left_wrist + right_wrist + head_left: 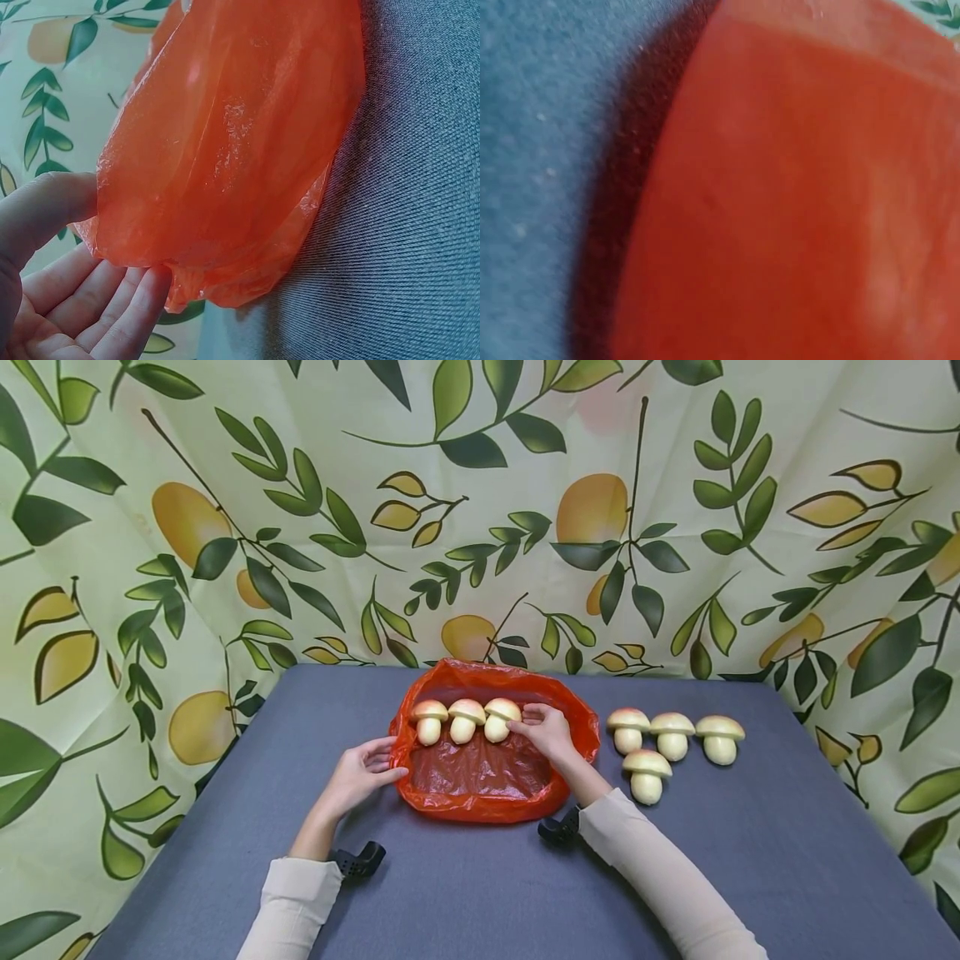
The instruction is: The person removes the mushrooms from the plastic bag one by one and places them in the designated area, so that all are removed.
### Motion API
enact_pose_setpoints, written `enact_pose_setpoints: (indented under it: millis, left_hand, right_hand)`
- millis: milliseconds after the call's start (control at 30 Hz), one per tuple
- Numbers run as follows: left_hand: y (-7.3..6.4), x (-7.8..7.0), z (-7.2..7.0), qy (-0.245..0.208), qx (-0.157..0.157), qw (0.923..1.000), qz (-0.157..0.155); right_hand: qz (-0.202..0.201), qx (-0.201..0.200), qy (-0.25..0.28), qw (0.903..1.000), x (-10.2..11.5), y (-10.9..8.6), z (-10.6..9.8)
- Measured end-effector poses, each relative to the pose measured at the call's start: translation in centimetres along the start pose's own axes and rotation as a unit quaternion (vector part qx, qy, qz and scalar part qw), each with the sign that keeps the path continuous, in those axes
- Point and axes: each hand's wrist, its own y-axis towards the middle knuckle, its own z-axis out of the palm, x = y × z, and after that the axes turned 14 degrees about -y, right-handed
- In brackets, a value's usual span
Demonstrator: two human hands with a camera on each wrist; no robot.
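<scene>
A red plastic bag [480, 810] lies on its base with its mouth spread wide. Three toy mushrooms with pale stems and reddish-yellow caps stand in a row inside: a left one [429, 724], a middle one [466, 722] and a slightly tilted right one [498, 722]. My right hand [550, 732] reaches into the bag and pinches the right mushroom's edge between thumb and fingers. Against the bag's left side rests my left hand [362, 774], its fingers loosely extended; the left wrist view shows thumb and fingertips touching the plastic [225, 150]. Only red plastic [795, 195] fills most of the right wrist view, hiding the right hand.
Right of the bag, several more toy mushrooms stand on the grey-blue table [465, 893], one [647, 777] in front of a row. Behind the table hangs a leaf-patterned cloth [495, 485]. Black wrist cameras [360, 860] sit on both wrists.
</scene>
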Motion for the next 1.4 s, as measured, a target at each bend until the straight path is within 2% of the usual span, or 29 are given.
enact_pose_setpoints:
  millis: [200,400,733,800,900,933,1033,1267,1400]
  left_hand:
    - [0.0,0.0,0.0,0.002,0.000,1.0000,-0.002]
    - [0.0,0.0,0.1,0.003,-0.001,1.0000,0.002]
    - [0.0,-0.2,0.2,-0.012,0.001,0.9999,0.003]
    - [-0.1,-0.1,0.2,-0.014,0.000,0.9999,0.009]
    - [-0.2,0.0,0.1,-0.014,0.000,0.9994,0.032]
    - [-0.2,0.1,0.1,-0.020,-0.001,0.9987,0.048]
    - [-0.3,0.1,0.1,-0.023,0.002,0.9979,0.061]
    - [-0.1,-0.2,0.2,-0.011,0.002,0.9999,0.009]
    - [0.0,-0.3,0.3,-0.005,-0.004,1.0000,0.000]
  right_hand:
    - [0.023,0.006,0.017,0.9996,0.1,0.6,0.5]
    - [0.027,0.013,0.039,0.9988,0.0,1.1,1.1]
    - [0.028,-0.009,0.044,0.9986,-0.3,1.7,2.0]
    - [0.030,-0.012,0.046,0.9984,-0.3,1.7,2.1]
    - [0.035,-0.014,0.049,0.9981,-0.3,1.7,2.1]
    - [0.036,-0.014,0.050,0.9980,-0.4,1.7,2.1]
    - [0.039,-0.013,0.054,0.9977,-0.4,1.7,2.1]
    - [0.037,-0.014,0.053,0.9978,-0.2,1.4,2.0]
    - [0.033,-0.012,0.058,0.9977,-0.1,1.1,1.8]
